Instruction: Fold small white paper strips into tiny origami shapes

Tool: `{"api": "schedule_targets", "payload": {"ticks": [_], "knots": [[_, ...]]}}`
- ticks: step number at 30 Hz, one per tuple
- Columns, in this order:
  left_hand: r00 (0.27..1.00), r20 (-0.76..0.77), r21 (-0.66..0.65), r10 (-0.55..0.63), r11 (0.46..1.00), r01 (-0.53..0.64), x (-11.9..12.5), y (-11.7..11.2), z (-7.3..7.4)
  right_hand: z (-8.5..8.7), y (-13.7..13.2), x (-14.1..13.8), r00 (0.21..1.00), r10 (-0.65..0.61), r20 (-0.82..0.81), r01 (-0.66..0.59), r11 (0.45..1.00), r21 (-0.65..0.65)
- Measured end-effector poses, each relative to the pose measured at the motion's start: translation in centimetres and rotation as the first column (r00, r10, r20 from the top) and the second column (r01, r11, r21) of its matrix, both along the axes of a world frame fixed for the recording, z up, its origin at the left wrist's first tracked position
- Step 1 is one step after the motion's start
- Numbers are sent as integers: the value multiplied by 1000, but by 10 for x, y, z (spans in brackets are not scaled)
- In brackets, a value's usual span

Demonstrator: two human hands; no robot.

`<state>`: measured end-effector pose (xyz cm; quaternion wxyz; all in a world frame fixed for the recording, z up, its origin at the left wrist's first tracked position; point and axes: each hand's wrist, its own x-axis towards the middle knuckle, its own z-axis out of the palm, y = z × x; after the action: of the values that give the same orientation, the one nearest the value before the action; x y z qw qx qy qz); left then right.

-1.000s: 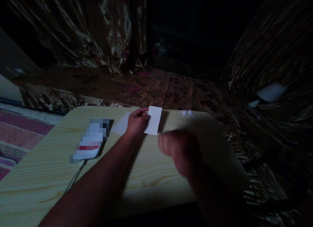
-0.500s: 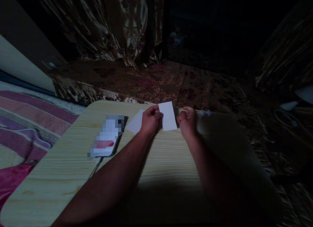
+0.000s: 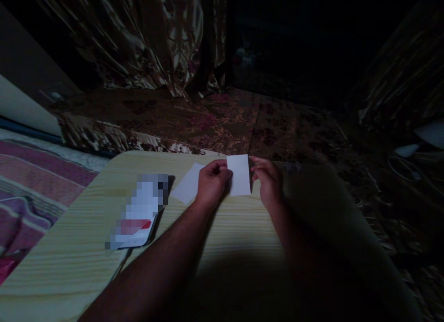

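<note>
A small white paper rectangle (image 3: 239,174) stands upright above the far part of a light wooden table (image 3: 222,248). My left hand (image 3: 211,184) pinches its left edge with closed fingers. My right hand (image 3: 268,182) pinches its right edge, fingers curled. Another white paper piece (image 3: 188,189) lies flat on the table just left of my left hand. The room is dim and the table's right side is in shadow.
A phone (image 3: 138,211) with a blurred screen lies on the table's left part, a cable running from it toward me. Patterned dark fabric (image 3: 194,118) covers the floor beyond. A striped pink cloth (image 3: 31,183) lies at left. White objects and a cord (image 3: 409,155) sit at right.
My right hand came up from near me to the paper's right edge and took hold of it. My left hand kept its grip on the paper. The view shifted slightly.
</note>
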<state>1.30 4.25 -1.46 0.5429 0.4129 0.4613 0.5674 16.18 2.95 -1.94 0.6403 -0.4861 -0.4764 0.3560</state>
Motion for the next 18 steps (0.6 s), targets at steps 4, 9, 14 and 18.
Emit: {"api": "schedule_targets", "payload": {"ticks": [4, 9, 14, 18], "knots": [[999, 18, 50, -34, 998, 33, -1, 0, -5, 4, -2, -2, 996, 15, 83, -6, 994, -112], [999, 39, 21, -12, 1000, 11, -1, 1, -3, 2, -3, -2, 981, -13, 191, 40, 990, -137], [997, 75, 38, -3, 999, 0, -2, 2, -3, 0, -3, -2, 975, 1, 223, 30, 990, -138], [1000, 19, 75, -3, 997, 1, -3, 1, -3, -3, -3, -5, 979, 20, 203, 9, 989, -145]]}}
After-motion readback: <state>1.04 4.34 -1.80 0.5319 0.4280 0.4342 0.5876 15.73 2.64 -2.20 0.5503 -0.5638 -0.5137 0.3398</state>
